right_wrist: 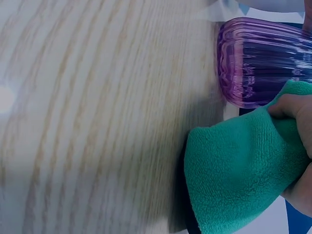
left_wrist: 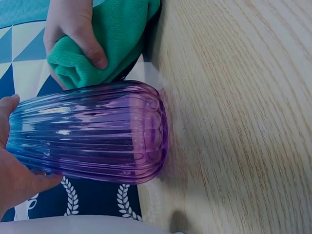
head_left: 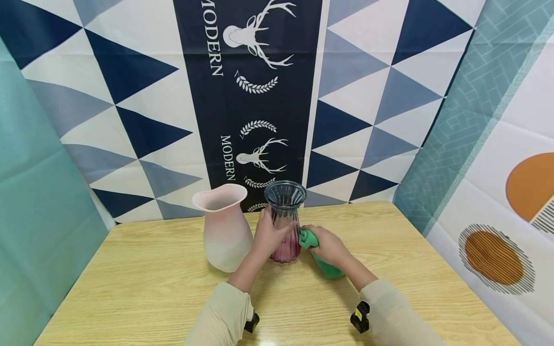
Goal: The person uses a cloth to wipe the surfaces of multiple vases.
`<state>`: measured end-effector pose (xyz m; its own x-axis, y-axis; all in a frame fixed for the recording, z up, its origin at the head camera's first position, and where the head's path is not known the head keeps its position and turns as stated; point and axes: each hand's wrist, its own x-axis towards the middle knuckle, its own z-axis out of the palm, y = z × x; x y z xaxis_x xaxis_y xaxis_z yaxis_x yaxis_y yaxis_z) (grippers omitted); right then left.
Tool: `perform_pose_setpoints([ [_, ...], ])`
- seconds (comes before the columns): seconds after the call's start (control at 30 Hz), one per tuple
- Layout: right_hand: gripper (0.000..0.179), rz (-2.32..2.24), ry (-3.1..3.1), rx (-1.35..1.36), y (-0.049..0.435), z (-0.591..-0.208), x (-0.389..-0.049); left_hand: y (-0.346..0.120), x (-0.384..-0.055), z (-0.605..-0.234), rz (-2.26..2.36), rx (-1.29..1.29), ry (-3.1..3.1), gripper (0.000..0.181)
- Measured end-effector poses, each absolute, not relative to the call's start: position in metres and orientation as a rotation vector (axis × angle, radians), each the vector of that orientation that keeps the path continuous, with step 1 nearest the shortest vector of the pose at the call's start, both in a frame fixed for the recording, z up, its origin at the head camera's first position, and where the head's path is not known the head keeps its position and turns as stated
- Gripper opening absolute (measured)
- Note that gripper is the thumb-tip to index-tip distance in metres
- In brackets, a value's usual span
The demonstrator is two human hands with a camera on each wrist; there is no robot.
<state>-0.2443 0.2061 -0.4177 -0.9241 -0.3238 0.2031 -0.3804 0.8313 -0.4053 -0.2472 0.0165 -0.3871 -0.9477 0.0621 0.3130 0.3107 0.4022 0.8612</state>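
A ribbed glass vase (head_left: 285, 240), blue at the flared top and pink-purple at the base, stands upright on the table. My left hand (head_left: 269, 235) grips it around its middle, thumb and fingers on opposite sides. On the vase's right, my right hand (head_left: 327, 244) holds a bunched green cloth (head_left: 308, 238) against or very near the glass. The cloth's loose end (right_wrist: 234, 175) hangs down toward the tabletop. In the left wrist view, the purple base (left_wrist: 146, 131) of the vase shows clearly, with the cloth close beside it.
A pink-and-white vase (head_left: 227, 235) with a wavy rim stands just left of my left hand. The wooden table (head_left: 143, 278) ends at a patterned wall cloth (head_left: 259, 96) behind the vases. More hangings flank it on both sides.
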Motion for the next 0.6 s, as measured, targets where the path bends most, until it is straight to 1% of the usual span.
perform_pose_setpoints([
  [0.6,0.052,0.553,-2.954,0.528,0.2079,-0.4262,-0.2406,0.0194,-0.2456,-0.3868,-1.556,-0.303,-2.391,0.083],
])
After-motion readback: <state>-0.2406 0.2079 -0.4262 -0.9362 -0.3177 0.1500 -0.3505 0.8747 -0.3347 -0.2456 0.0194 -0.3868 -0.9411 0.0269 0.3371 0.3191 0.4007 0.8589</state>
